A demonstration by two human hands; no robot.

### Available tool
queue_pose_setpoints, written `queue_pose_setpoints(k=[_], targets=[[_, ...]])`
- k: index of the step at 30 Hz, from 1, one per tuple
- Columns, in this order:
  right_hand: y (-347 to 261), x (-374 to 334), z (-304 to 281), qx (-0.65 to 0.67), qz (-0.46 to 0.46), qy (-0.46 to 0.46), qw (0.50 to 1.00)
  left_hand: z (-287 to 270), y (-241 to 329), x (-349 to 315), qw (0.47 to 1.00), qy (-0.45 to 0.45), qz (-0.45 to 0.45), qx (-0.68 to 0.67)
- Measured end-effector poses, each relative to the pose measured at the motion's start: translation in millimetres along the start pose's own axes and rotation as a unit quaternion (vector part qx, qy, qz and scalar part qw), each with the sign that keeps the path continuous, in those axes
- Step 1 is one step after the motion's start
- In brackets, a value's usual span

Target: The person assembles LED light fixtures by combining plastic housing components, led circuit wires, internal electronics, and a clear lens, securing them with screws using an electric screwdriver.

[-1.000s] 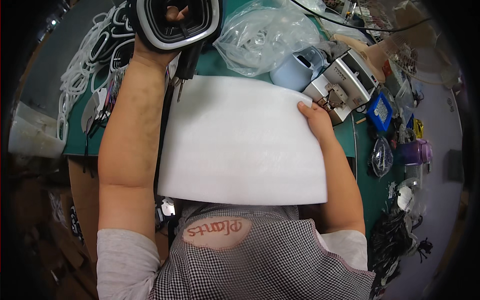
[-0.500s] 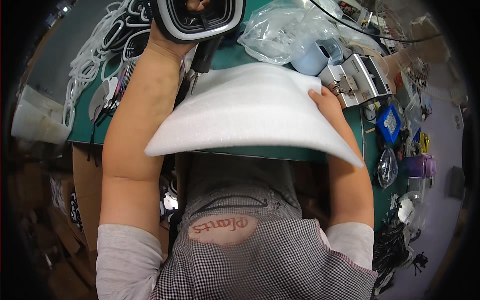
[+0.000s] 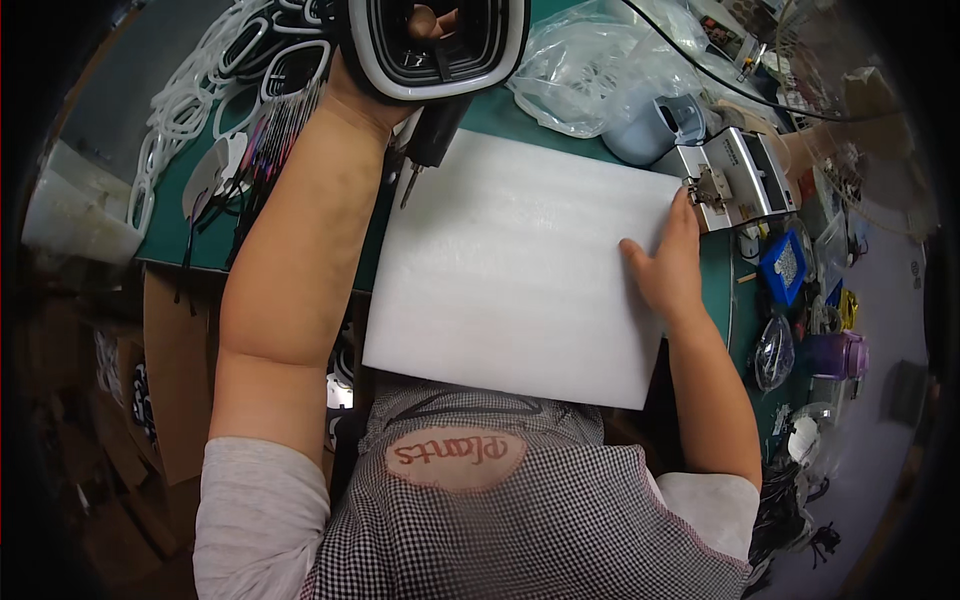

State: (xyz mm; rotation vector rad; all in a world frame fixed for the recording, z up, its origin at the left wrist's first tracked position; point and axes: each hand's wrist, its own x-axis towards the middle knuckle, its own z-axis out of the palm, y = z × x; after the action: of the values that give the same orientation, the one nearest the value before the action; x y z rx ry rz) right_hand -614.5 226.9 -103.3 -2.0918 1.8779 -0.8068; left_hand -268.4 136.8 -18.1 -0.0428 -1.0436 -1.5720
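At the top of the view, my left hand (image 3: 362, 98) grips a rounded-square black housing with a white rim (image 3: 505, 62); some of its fingers show through the opening. Below it, a black electric screwdriver (image 3: 434, 136) points its metal bit down over the upper left of a white foam sheet (image 3: 510, 275). The sheet lies flat on the green table, its near edge overhanging toward my apron. My right hand (image 3: 672, 268) rests flat on the sheet's right edge, fingers stretched out and thumb apart.
White and black ring-shaped frames (image 3: 190, 110) pile up at the left beside several thin-handled tools (image 3: 275, 140). Behind the sheet are a clear plastic bag (image 3: 590, 70) and a light-blue container (image 3: 640, 132). A silver metal device (image 3: 735, 180) and a blue tray (image 3: 785, 268) stand at the right.
The foam sheet, earlier bent and raised at its near side, now lies flat and nearer my body. My right hand has opened onto its edge. The housing has shifted right in view.
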Motion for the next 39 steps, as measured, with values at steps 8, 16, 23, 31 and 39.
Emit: queue_pose_setpoints(k=[8,16,23,31,39], targets=[[-75.1,-28.3,28.8,-0.114,-0.192,-0.199,0.954,3.4,-5.1,1.1,1.000,0.010,-0.006,0.003],[-80.3,34.8,76.2,-0.130,-0.217,-0.196,0.948,-10.3,5.3,6.9,0.999,0.016,-0.028,0.006],[-74.7,83.6,99.5,-0.139,-0.217,-0.158,0.953,-17.4,6.2,5.8,0.998,0.063,-0.020,-0.013],[-43.8,102.3,116.1,0.043,-0.211,0.008,0.976,-6.9,-16.4,-21.2,0.995,0.026,-0.078,0.053],[-32.2,84.9,91.1,0.720,0.179,-0.143,0.655,24.7,-95.4,-54.0,0.948,0.241,-0.188,-0.084]])
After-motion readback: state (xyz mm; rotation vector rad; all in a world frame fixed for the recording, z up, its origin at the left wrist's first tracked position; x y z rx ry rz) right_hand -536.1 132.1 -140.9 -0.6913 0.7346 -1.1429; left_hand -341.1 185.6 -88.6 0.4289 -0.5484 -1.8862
